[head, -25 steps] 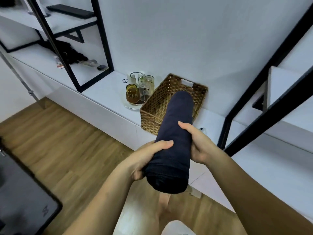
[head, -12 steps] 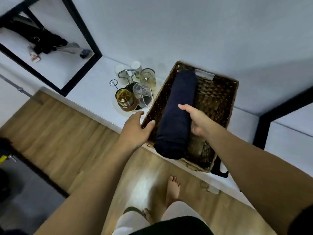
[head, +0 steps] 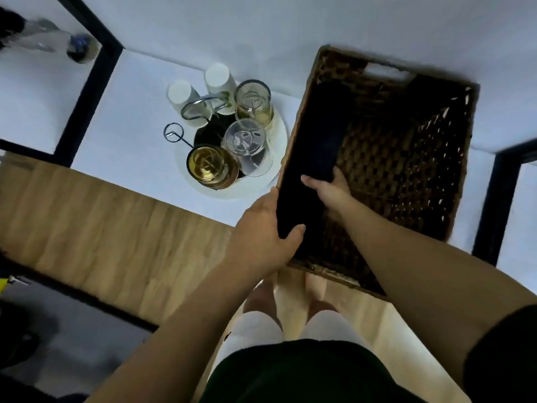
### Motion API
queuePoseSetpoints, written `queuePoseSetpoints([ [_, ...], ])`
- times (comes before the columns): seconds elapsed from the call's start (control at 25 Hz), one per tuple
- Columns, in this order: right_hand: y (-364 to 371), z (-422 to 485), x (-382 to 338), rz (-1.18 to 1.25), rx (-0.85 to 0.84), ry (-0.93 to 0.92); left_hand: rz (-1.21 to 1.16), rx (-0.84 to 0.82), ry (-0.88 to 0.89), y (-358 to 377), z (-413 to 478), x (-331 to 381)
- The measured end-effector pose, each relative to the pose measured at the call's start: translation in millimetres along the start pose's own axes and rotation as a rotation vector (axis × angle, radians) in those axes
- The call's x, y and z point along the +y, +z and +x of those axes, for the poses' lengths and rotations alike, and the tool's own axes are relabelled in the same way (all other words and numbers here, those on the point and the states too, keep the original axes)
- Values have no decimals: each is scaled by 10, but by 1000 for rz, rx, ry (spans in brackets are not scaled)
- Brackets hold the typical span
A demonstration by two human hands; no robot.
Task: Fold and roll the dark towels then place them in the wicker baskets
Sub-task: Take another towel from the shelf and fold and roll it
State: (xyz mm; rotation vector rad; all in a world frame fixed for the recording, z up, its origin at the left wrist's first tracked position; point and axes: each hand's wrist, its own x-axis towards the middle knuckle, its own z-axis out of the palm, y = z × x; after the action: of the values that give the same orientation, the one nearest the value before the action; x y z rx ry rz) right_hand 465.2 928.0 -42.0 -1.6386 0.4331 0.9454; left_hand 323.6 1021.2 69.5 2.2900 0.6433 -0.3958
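A rolled dark towel lies lengthwise along the left inner wall of the wicker basket on the white ledge. My left hand grips the towel's near end at the basket's left rim, thumb curled over the roll. Reaching inside the basket, my right hand holds the towel's right side, fingers against the cloth. The rest of the basket floor shows bare weave.
A round white tray with several glasses and cups stands just left of the basket. Black frame posts rise at left and right. Wooden floor and my bare feet lie below the ledge.
The rolled towel went from held in front of the basket down into it, against the left wall. Both hands followed it in, and the view tilted to look straight down.
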Motion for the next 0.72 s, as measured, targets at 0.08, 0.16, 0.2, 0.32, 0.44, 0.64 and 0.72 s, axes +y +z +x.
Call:
queuePoseSetpoints([
  [0.08, 37, 40, 2, -146, 40, -10, 215, -6, -6, -46, 5, -3],
  [0.16, 53, 31, -8, -222, 69, -20, 562, -39, 112, -26, -10, 175],
  [0.2, 36, 63, -45, -272, 61, -16, 629, -127, 165, 64, 38, 262],
  [0.32, -59, 120, -377, -479, -78, -8, 787, -410, 214, 342, 305, 431],
  [0.44, -122, 320, -838, -812, 201, -333, 838, -443, 229, 508, 686, 391],
  [0.64, -49, 802, -880, -1211, 141, -520, 927, -403, 281, 694, 794, 277],
  [0.72, -54, 871, -870, -1182, 133, -479, 942, -417, 298, 697, 822, 230],
])
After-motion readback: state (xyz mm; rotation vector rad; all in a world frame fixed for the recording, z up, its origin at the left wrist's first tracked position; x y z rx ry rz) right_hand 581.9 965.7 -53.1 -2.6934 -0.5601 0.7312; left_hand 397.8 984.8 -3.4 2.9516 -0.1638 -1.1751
